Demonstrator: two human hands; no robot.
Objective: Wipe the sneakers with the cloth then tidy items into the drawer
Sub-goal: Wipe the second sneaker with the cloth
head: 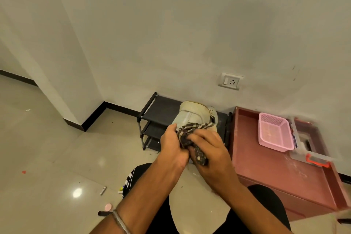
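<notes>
A cream sneaker (191, 116) is held up in front of the black shoe rack, sole side facing away. My left hand (171, 145) grips the sneaker's near end from the left. My right hand (209, 150) grips a bunched dark striped cloth (191, 133) and presses it against the sneaker. Part of the cloth hangs between my two hands. A second pale shoe (213, 113) peeks out behind the first on the rack. The brown drawer unit (281, 173) stands to the right.
A black shoe rack (152, 119) stands against the wall. On the drawer unit's top sit a pink basket (273, 132) and a clear box with an orange latch (311, 150). Small items lie on the tiled floor at lower left: a white tube (103, 190) and a pink disc (108, 206).
</notes>
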